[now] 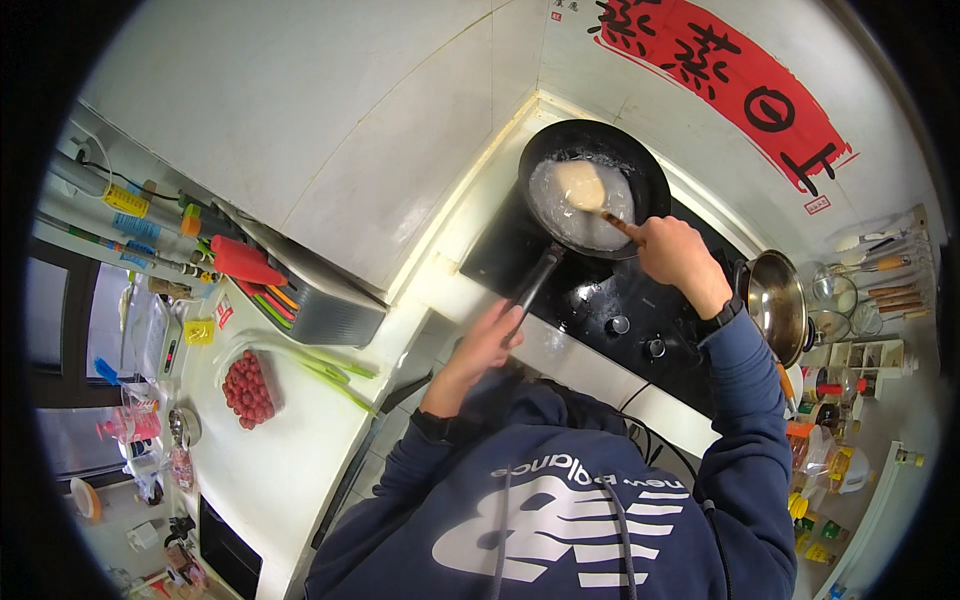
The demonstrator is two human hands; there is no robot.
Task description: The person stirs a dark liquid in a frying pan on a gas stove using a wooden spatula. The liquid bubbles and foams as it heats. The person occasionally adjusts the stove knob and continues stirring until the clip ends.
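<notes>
A black frying pan [651, 161] sits over the back left part of a black glass stove [592, 300]. Pale, translucent, wet-looking stuff [551, 202] covers much of its bottom; what it is I cannot tell. My left hand [484, 337] grips the pan's long black handle [536, 289]. In my right hand [679, 255] is the brown handle of a spatula or flat spoon [581, 185]. Its broad pale head, slightly blurred, lies in the pale stuff inside the pan.
A steel pot [776, 307] stands right of the stove, near bottles and jars [832, 450]. On the left counter [292, 465] are a tray of red round fruit [247, 388], long green stalks [337, 371] and a dark grey rack [337, 319] holding coloured boards.
</notes>
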